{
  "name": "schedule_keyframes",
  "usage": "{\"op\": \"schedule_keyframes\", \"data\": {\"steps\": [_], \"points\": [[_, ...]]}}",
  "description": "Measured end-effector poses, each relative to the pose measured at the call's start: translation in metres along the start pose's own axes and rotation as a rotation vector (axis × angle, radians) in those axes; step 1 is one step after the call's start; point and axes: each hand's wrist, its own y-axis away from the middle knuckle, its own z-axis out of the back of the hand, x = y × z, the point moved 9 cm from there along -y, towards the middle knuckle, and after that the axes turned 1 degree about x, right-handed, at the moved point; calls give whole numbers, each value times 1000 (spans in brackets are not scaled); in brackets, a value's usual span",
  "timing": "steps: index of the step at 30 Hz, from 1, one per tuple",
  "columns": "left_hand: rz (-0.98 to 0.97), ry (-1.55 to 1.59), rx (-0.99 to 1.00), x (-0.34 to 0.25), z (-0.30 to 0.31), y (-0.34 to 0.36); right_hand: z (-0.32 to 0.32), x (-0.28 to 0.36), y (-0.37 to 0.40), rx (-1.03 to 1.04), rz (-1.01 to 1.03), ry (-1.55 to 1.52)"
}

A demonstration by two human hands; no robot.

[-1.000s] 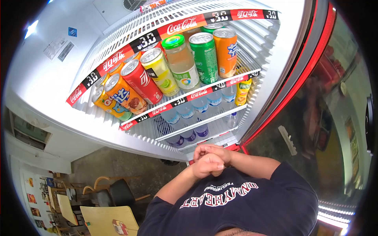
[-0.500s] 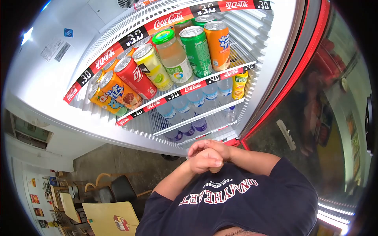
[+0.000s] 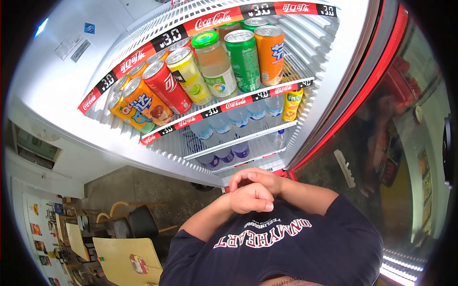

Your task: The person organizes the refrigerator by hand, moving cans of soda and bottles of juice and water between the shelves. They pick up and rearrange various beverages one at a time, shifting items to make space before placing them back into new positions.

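My left hand (image 3: 249,197) is closed in a loose fist in front of my chest, its thumb pointing right. Just beyond it, my right hand (image 3: 260,179) curls its fingers over and behind the left one, the two hands touching. No object shows in either hand; the palms are hidden. Ahead stands an open drinks fridge, its upper shelf holding a red cola can (image 3: 167,86), a yellow can with limes (image 3: 189,76), a green-capped bottle (image 3: 214,64), a green Sprite can (image 3: 243,61) and orange cans, including a Fanta can (image 3: 269,55).
Lower fridge shelves hold water bottles (image 3: 220,124) and a small yellow bottle (image 3: 292,105). The red-edged glass door (image 3: 362,90) stands open on the right. Behind, at lower left, are a yellow table (image 3: 121,260) and a dark chair (image 3: 143,221).
The view has shifted slightly, so the fridge and room sit a little differently. My hands remain together, the left thumb now showing more to the right.
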Motion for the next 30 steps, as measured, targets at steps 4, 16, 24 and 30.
{"op": "schedule_keyframes", "data": {"steps": [4,16,24,30], "points": [[-11,61,-3,4,0,1,19,-6,6,-16,-44,209],[61,34,46,11,-3,2,7,2,7,-28,-26,200],[65,-3,81,6,-3,2,20,-3,10,-83,84,251],[105,-49,116,5,-8,1,4,4,6,-26,14,168]]}}
